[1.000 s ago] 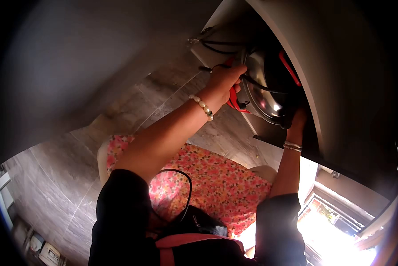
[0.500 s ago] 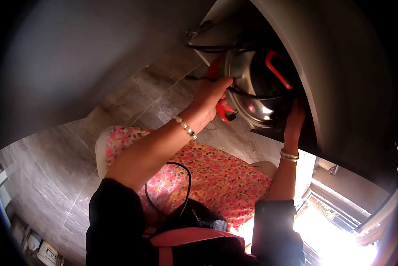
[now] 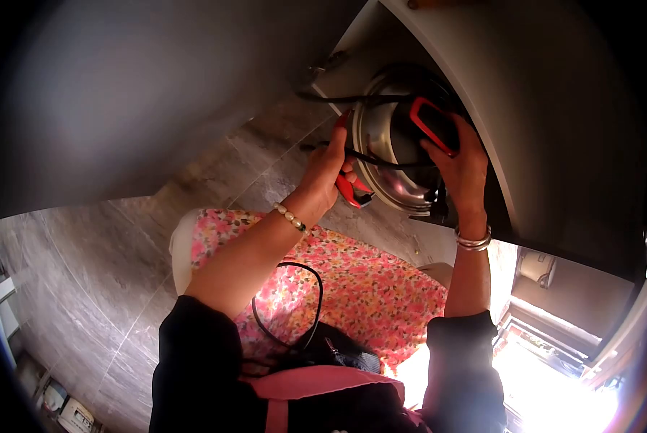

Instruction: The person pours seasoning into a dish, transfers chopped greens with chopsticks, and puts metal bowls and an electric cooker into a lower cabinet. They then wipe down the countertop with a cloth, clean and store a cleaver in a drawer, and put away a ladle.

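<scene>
A shiny steel pot [image 3: 385, 177] with red-and-black handles sits in the dark opening of a cabinet. My left hand [image 3: 327, 169] is closed round the red side handle [image 3: 352, 189] near its rim. My right hand [image 3: 464, 169] grips the red-rimmed black loop handle [image 3: 433, 124] on the pot's other side, thumb in front and fingers partly hidden behind it. A black cable [image 3: 388, 163] runs across the pot from beside my left hand. Another dark cable [image 3: 359, 98] passes above it. The far side of the pot is lost in shadow.
A large grey door panel [image 3: 136, 108] stands at the left, and the curved cabinet edge [image 3: 475, 108] borders the right. Grey tiles [image 3: 85, 274] cover the floor. A floral cloth [image 3: 367, 296] lies over my lap, with a looped thin black cord [image 3: 322, 296] on it.
My right hand has moved up from low beside the pot onto the red-and-black loop handle. My left hand and its red handle have shifted slightly left in view.
</scene>
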Motion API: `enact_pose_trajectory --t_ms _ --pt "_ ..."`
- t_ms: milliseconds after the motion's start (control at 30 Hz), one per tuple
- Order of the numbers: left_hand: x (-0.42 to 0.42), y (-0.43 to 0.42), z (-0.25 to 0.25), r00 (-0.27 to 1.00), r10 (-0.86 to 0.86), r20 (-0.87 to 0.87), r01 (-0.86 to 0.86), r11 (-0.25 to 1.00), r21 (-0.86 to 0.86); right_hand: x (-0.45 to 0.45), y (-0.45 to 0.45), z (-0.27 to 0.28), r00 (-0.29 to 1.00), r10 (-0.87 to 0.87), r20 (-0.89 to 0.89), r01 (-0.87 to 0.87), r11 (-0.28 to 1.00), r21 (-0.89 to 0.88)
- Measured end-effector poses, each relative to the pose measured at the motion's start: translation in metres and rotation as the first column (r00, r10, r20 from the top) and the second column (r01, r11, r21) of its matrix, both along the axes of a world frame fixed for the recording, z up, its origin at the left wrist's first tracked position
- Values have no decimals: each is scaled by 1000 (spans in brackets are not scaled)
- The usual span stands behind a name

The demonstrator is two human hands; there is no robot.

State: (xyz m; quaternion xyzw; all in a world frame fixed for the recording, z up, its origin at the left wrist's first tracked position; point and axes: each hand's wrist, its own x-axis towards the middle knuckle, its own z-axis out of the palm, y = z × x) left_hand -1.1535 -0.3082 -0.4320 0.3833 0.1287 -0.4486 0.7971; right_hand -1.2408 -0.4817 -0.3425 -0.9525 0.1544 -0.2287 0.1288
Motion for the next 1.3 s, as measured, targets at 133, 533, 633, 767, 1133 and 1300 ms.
enact_pose_trajectory --t_ms 133,533,633,767,1133,1300 --pt "-6 -1 -16 1000 9 -21 -11 994 -109 -24 15 14 996 -59 71 60 998 -7" --pt "-23 8 -23 991 41 -129 -101 856 -507 -65 47 85 953 -271 132 242 950 199" --pt "-25 12 -30 999 43 -34 -54 752 -657 -73 43 105 939 -322 122 264 900 348" --pt "-30 14 -29 996 83 -33 -80 667 -741 -95 46 126 919 -383 94 289 815 502" --pt "-30 15 -10 992 120 43 -73 816 -573 -140 35 135 907 -422 10 260 576 775" --pt "-24 15 -4 988 135 77 -65 808 -586 -124 38 88 918 -385 99 -18 209 978"
